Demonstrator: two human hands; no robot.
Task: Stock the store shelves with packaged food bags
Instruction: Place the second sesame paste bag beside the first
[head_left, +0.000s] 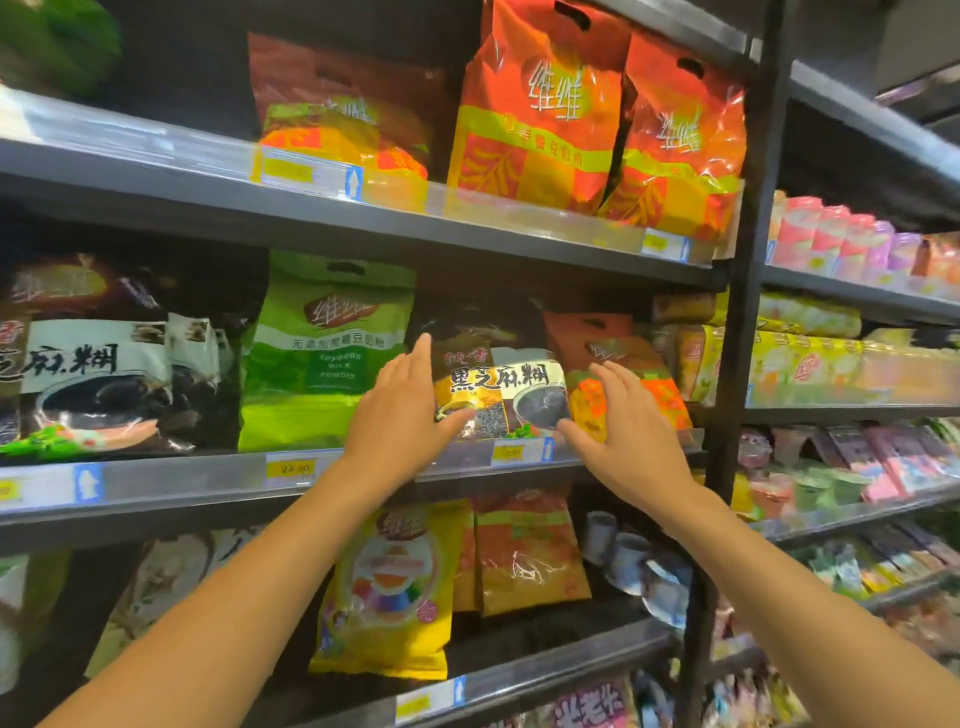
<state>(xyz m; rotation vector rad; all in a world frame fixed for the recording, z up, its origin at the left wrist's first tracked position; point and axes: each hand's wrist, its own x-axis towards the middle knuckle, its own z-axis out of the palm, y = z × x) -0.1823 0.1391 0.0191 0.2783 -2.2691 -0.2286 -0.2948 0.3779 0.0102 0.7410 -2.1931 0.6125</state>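
Black bag (498, 387): standing upright on the middle shelf (182, 483), wedged between a green bag (322, 353) and an orange bag (608, 338), its foot sitting just behind the shelf lip.
Left hand (400, 415): lying open against the bag's left edge, fingers straight and pointing up, thumb resting on the lower front; it is pressing, not clutching.
Right hand (628, 436): meeting the right edge the same way, fingers nearly straight, thumb touching the lower corner (these fingers are also overlapping the orange bag).
Step, as I am judging it: squaring the bag into its slot and facing it forward.
Tipping risk: the bag is looking soft and top-heavy, so if both hands are letting go before its base is sitting flat, it is likely to be slumping forward over the lip.
Squeeze risk: pushing inward from both sides is buckling the bag rather than seating it, and the printed face is ending up creased.
Neighbour risk: the right fingers are riding on the orange bag, so drawing that hand back carelessly is dragging that bag forward too.
Tag (511, 452): sitting right under the thumbs; a downward slip is knocking it out of its strip.
Fall path: a yellow bag (389, 587) is leaning on the shelf below.
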